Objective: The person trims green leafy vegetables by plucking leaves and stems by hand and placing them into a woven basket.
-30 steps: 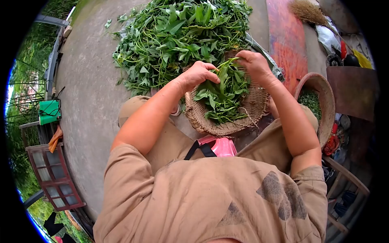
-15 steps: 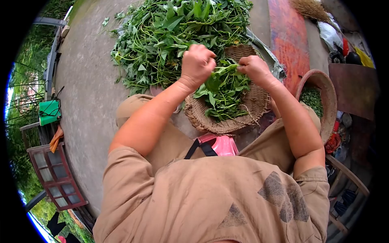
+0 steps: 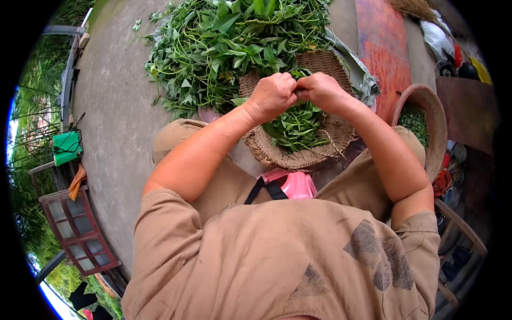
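Note:
My left hand (image 3: 272, 96) and my right hand (image 3: 323, 93) meet above a woven basket (image 3: 339, 125), fingertips pinched together. Both are closed on leafy green stems, most of which the fingers hide. Picked greens (image 3: 296, 131) lie in the basket just below the hands. Beyond it spreads a large heap of leafy vines (image 3: 213, 58), piled on the ground against the basket's far side. The basket stands between my knees, its near rim close to a pink plastic object (image 3: 296, 185).
At the right stands a round brown tub (image 3: 438, 125) holding chopped greens. A reddish board (image 3: 383, 53) lies behind it, with a straw broom (image 3: 413, 9) at the top. On the left are a green box (image 3: 66, 147) and a framed window panel (image 3: 80, 233) beside the concrete floor (image 3: 114, 106).
My hands have come together over the basket; they were apart before. The left moved right and down, the right slightly left. More of the basket's far rim shows now.

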{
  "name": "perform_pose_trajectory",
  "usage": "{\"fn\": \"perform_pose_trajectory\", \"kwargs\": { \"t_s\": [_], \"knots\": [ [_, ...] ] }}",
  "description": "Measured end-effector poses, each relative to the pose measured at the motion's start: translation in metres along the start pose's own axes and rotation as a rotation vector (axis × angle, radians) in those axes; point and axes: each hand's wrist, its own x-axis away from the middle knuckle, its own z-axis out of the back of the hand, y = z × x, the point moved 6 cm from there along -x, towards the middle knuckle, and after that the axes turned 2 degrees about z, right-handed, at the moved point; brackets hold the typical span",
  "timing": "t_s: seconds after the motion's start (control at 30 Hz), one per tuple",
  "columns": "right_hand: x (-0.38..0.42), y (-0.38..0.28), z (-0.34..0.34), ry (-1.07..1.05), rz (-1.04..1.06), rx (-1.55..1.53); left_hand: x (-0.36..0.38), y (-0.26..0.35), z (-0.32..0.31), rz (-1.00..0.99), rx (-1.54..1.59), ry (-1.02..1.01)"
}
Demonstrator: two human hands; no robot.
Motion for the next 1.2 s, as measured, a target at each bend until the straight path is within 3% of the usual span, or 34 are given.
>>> {"fn": "perform_pose_trajectory", "kwargs": {
  "t_s": [0.17, 0.23, 0.3, 0.37, 0.43, 0.6, 0.83, 1.0, 1.2],
  "knots": [
    [0.001, -0.001, -0.006, -0.03, 0.02, -0.042, 0.002, 0.002, 0.006, 0.004, 0.073, 0.113],
    [0.001, 0.0, -0.001, -0.001, 0.044, -0.134, 0.002, -0.026, 0.014, 0.246, 0.182, 0.113],
    [0.002, 0.004, 0.006, 0.012, 0.001, -0.229, 0.001, -0.056, 0.018, 0.617, 0.674, 0.098],
    [0.002, 0.012, 0.012, 0.003, -0.039, -0.295, -0.004, -0.058, 0.034, 0.658, 0.973, 0.18],
    [0.004, 0.022, 0.015, 0.004, -0.057, -0.273, -0.003, -0.06, 0.044, 0.715, 1.089, 0.116],
    [0.008, 0.029, 0.014, 0.012, -0.033, -0.311, 0.005, -0.069, 0.049, 0.715, 0.972, -0.12],
    [0.007, 0.001, 0.015, -0.036, 0.134, -0.345, 0.021, -0.049, 0.0, 0.779, 1.143, -0.4],
    [0.008, -0.009, 0.024, -0.001, 0.169, -0.332, 0.025, -0.035, -0.006, 0.83, 1.357, -0.5],
    [0.008, -0.013, 0.024, 0.133, 0.34, 0.049, 0.026, -0.037, -0.011, 0.832, 1.292, -0.44]
  ]
}}
